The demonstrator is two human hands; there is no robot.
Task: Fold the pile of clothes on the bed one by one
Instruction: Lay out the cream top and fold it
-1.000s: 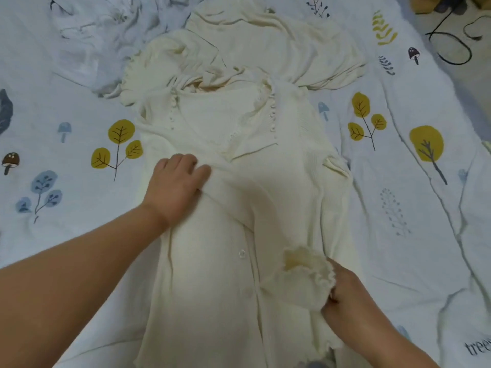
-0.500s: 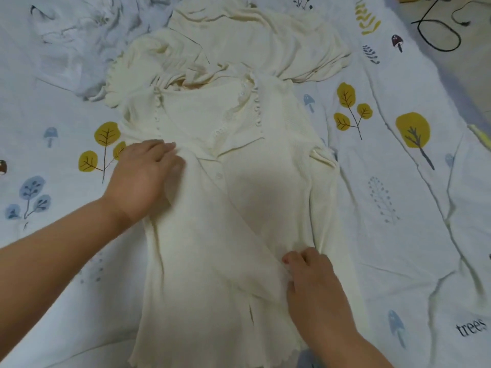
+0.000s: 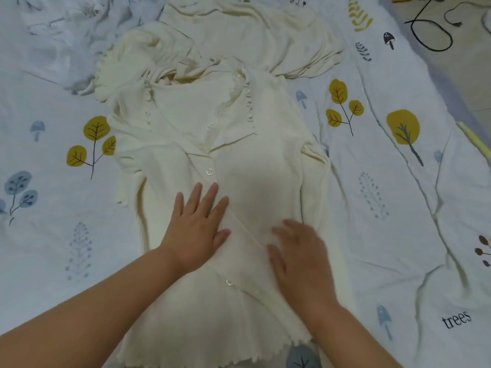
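A cream ribbed-knit cardigan with small round buttons and a scalloped hem (image 3: 239, 160) lies flat, front up, in the middle of the white bed sheet printed with yellow and blue trees and mushrooms (image 3: 398, 208). Both hands rest on its lower front, fingers straight and spread, holding nothing: the left hand (image 3: 198, 229) just left of the button placket, the right hand (image 3: 297, 256) just right of it and blurred.

The knit looks thin, light and very soft, so it will likely stretch and ripple under a sliding palm rather than keep a crease. A sensible hold is a pinch at the shoulder seam and the hem corner on one side, lifting little so the ribbing does not drag.

By count: one cardigan under the hands, one more cream knit garment (image 3: 252, 35) crumpled just beyond its collar, and one pale grey-white garment (image 3: 77, 33) bunched beyond its left shoulder. One black cable (image 3: 430, 35) lies far right of the cardigan, off the sheet.
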